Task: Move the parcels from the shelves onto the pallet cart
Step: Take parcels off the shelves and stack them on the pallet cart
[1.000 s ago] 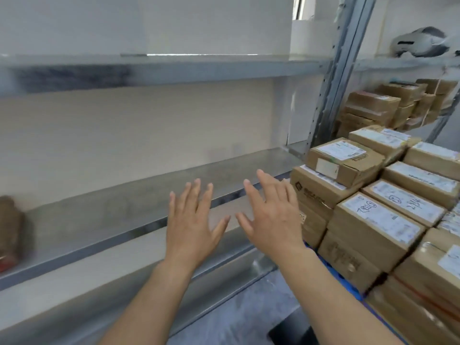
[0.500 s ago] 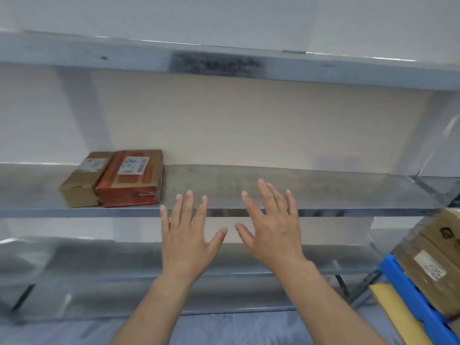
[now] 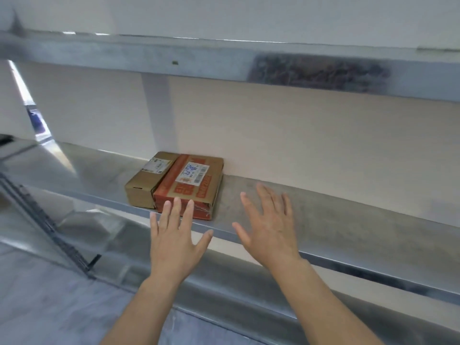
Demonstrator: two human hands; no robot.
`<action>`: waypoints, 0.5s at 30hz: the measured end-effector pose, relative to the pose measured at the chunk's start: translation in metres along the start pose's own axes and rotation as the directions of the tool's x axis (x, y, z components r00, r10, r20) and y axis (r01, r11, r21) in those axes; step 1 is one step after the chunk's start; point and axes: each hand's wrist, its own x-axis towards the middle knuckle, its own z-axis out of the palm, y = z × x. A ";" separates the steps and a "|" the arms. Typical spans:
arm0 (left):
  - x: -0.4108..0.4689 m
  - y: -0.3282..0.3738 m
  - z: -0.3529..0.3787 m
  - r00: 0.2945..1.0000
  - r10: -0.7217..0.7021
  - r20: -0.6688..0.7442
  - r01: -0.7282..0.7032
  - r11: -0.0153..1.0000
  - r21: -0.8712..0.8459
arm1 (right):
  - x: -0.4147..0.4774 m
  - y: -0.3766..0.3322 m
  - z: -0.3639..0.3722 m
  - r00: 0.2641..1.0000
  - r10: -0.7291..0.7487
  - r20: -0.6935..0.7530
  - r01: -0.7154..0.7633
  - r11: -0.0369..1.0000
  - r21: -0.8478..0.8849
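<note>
At the far left a dark metal post [image 3: 47, 225] of the rack runs slanting down toward the grey floor [image 3: 49, 307]. To its right the middle shelf [image 3: 336, 220], a grey metal board, goes across the whole view. An upper shelf [image 3: 149, 56] is above it and a lower shelf [image 3: 236, 290] is under it.

Two parcels lie on the middle shelf, left of its centre, with their front faces close to the front edge. The plain brown parcel [image 3: 143, 181] is the left one and carries a small white label on top. The red-printed parcel [image 3: 193, 185] lies flat just beside it on the right, side against side. It has a white label with handwriting on its top.

The left hand [image 3: 174, 242] is raised in front of the red-printed parcel, its back toward the camera, the forearm coming up from the bottom edge. Its fingers [image 3: 177, 210] are straight and a little spread, the thumb out to the right, and it holds nothing. The fingertips cover the lower front face of the red-printed parcel in the view; whether they touch it, one cannot tell.

The right hand [image 3: 270, 235] is further right, at about the same height, over the bare part of the middle shelf. It is near the parcel but apart from it. Its fingers [image 3: 264, 200] are also straight and spread wide, the thumb pointing left toward the other hand, and it grips nothing.
</note>
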 end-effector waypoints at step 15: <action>0.061 -0.050 0.021 0.944 -0.298 0.139 0.323 0.918 -0.229 | 0.068 -0.011 0.072 0.975 -0.085 0.207 0.067 0.994 0.089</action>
